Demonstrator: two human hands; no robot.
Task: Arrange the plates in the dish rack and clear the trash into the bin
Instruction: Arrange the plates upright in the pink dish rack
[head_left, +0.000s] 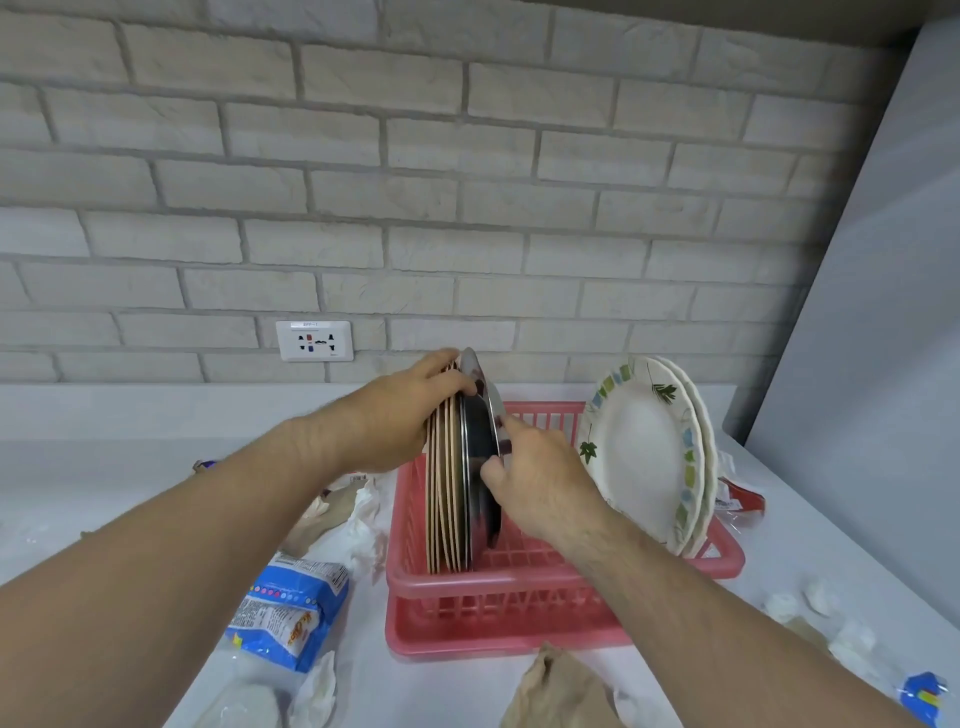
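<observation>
A pink plastic dish rack (519, 577) stands on the white counter. At its left end several plates stand on edge: tan-rimmed ones (444, 493) and dark metal ones (480, 441). My left hand (410, 410) grips the top and left side of this stack. My right hand (535, 478) pinches the rightmost metal plate from the right. White leaf-patterned plates (644, 452) lean upright at the rack's right end. Trash lies around the rack: a blue and white snack bag (288, 618), brown paper (550, 686), crumpled tissues (363, 519).
A red wrapper (740, 499) lies behind the rack's right end. White crumpled tissues (810, 603) and a small blue wrapper (922, 693) lie at the right front. A wall socket (314, 340) sits on the brick wall. A grey panel (857, 312) rises on the right.
</observation>
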